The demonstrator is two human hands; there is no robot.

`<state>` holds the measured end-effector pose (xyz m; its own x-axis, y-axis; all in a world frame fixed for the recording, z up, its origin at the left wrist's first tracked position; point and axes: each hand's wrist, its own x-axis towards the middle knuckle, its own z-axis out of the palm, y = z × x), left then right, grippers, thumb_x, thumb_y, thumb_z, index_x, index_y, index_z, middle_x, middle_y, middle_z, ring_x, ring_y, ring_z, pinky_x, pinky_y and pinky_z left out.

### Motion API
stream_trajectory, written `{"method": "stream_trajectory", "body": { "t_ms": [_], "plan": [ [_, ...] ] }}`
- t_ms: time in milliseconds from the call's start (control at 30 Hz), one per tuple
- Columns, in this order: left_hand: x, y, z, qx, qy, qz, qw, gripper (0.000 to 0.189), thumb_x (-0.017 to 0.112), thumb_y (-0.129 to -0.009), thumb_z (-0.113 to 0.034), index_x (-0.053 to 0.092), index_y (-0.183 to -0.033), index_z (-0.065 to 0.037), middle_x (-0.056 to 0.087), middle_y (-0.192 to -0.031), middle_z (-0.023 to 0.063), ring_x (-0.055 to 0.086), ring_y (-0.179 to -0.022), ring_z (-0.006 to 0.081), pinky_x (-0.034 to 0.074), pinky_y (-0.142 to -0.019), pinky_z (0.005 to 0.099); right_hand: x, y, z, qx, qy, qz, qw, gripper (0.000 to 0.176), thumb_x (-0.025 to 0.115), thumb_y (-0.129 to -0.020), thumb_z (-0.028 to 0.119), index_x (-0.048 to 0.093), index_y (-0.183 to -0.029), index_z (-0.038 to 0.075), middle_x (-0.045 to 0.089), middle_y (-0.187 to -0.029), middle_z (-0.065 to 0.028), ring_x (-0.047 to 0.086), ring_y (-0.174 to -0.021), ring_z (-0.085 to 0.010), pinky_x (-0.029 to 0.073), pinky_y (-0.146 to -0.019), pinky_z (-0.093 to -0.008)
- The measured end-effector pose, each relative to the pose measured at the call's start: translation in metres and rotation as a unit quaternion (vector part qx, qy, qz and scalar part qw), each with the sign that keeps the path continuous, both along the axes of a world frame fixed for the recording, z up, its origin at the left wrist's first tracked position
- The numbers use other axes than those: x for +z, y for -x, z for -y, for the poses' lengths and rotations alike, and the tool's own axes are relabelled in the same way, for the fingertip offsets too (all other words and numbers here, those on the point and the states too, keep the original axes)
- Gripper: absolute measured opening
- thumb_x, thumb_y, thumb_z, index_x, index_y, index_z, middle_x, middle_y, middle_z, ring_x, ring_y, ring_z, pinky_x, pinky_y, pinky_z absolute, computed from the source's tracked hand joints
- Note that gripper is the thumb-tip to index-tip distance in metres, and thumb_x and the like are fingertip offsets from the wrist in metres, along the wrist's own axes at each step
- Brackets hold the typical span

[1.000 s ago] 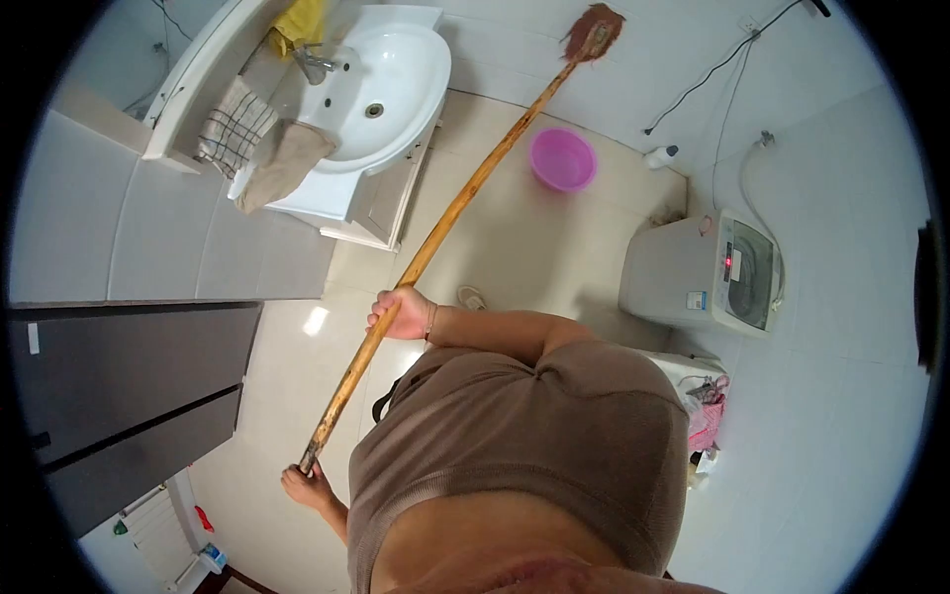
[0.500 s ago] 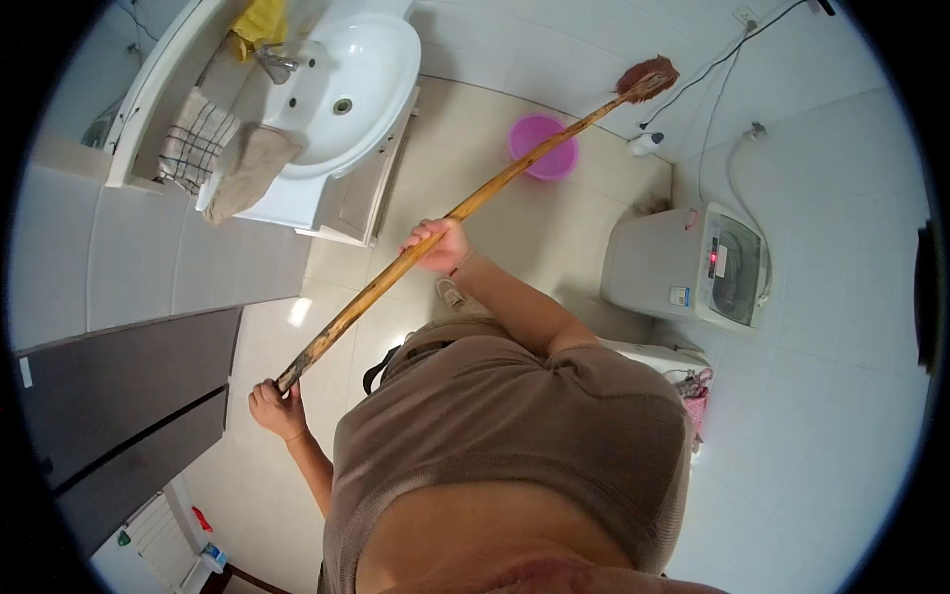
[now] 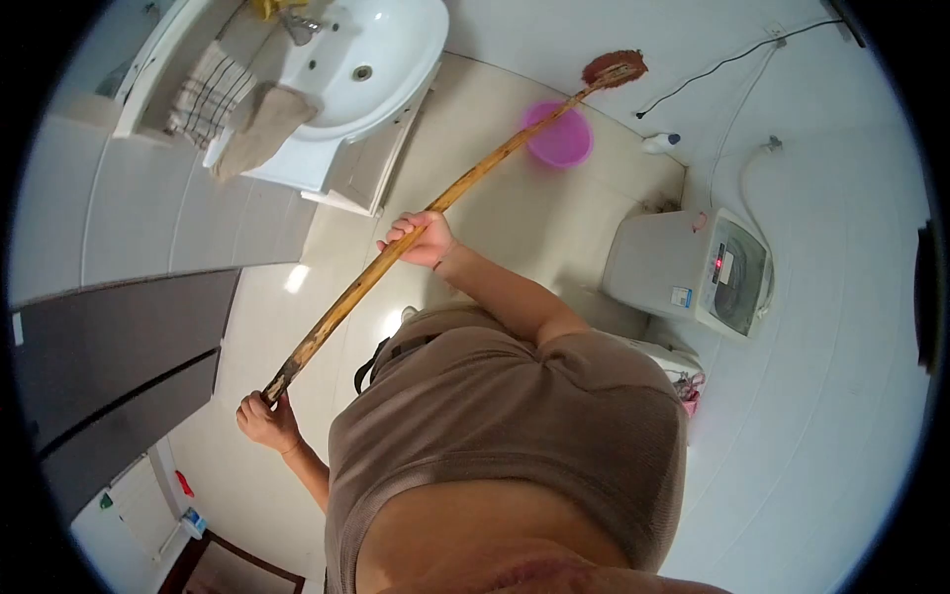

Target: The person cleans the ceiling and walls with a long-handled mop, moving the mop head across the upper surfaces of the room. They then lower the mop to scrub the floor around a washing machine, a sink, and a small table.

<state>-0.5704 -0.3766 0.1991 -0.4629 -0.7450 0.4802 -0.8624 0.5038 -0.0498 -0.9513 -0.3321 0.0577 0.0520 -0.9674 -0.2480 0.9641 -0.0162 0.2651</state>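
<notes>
A long wooden pole (image 3: pixel 341 302) slants from lower left to upper right, with a reddish-brown shaggy head (image 3: pixel 615 68) at its far end. My left hand (image 3: pixel 268 422) is closed round the dark near end of the pole. Farther up the shaft, my right hand (image 3: pixel 424 239) wraps round it in front of my body. The head is raised by the white wall, up and right of a pink basin (image 3: pixel 559 135) on the floor. The shaft crosses over the basin's upper left rim.
A white washbasin (image 3: pixel 391 74) on a cabinet stands at upper left, with cloths (image 3: pixel 262 131) on its edge. On the right is a washing machine (image 3: pixel 658 259) with a hose. A white bottle (image 3: pixel 660 144) stands near the wall. Dark door panels (image 3: pixel 129 346) are at left.
The pole's head has shifted left along the wall, and both hands have shifted slightly left with the shaft. The camera view has also moved a little. Both grips remain.
</notes>
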Motion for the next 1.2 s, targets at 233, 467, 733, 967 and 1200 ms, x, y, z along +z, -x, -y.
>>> {"method": "stream_trajectory", "body": {
  "t_ms": [233, 467, 733, 967, 1200],
  "plan": [
    [0.005, -0.080, -0.034, 0.081, 0.038, 0.021, 0.996, 0.035, 0.075, -0.054, -0.019, 0.053, -0.078, -0.009, 0.054, -0.073, 0.0039, 0.050, -0.067, 0.0271, 0.041, -0.061, 0.0389, 0.008, -0.076, 0.035, 0.074, 0.016, 0.003, 0.997, 0.016, 0.049, -0.062, 0.014, 0.037, -0.052, 0.014, 0.038, -0.058, -0.0021, 0.041, -0.062, -0.0204, 0.032, -0.093, -0.0473],
    [0.010, -0.108, -0.029, 0.096, 0.125, 0.039, 0.987, 0.037, 0.073, -0.065, -0.038, 0.053, -0.075, -0.009, 0.056, -0.072, 0.0038, 0.051, -0.065, 0.0264, 0.042, -0.060, 0.0380, 0.014, -0.100, 0.063, 0.060, 0.073, -0.001, 0.995, 0.017, 0.047, -0.063, 0.015, 0.035, -0.050, 0.016, 0.035, -0.056, -0.0007, 0.039, -0.061, -0.0201, 0.035, -0.090, -0.0458],
    [0.018, -0.047, -0.003, 0.038, 0.100, 0.042, 0.993, 0.034, 0.075, -0.061, -0.032, 0.054, -0.076, -0.010, 0.057, -0.075, 0.0043, 0.053, -0.069, 0.0264, 0.042, -0.062, 0.0381, 0.016, -0.046, 0.037, 0.016, 0.019, -0.007, 1.000, 0.019, 0.048, -0.064, 0.015, 0.035, -0.051, 0.016, 0.036, -0.057, -0.0010, 0.038, -0.060, -0.0197, 0.034, -0.087, -0.0424],
    [0.010, 0.062, 0.035, -0.009, 0.072, 0.069, 0.995, 0.035, 0.074, -0.062, -0.033, 0.054, -0.077, -0.009, 0.057, -0.075, 0.0039, 0.053, -0.069, 0.0254, 0.042, -0.063, 0.0380, -0.015, 0.054, 0.016, -0.038, 0.011, 0.011, 0.999, 0.019, 0.051, -0.063, 0.014, 0.037, -0.050, 0.012, 0.040, -0.056, -0.0015, 0.037, -0.060, -0.0189, 0.034, -0.086, -0.0418],
    [0.011, 0.189, 0.057, -0.103, 0.051, 0.064, 0.991, 0.031, 0.073, -0.059, -0.025, 0.054, -0.080, -0.011, 0.056, -0.077, 0.0039, 0.053, -0.069, 0.0251, 0.042, -0.066, 0.0377, -0.053, 0.152, -0.005, -0.158, 0.022, -0.028, 0.987, 0.019, 0.054, -0.065, 0.016, 0.040, -0.052, 0.014, 0.039, -0.052, 0.0035, 0.040, -0.057, -0.0136, 0.036, -0.085, -0.0391]
  ]
}}
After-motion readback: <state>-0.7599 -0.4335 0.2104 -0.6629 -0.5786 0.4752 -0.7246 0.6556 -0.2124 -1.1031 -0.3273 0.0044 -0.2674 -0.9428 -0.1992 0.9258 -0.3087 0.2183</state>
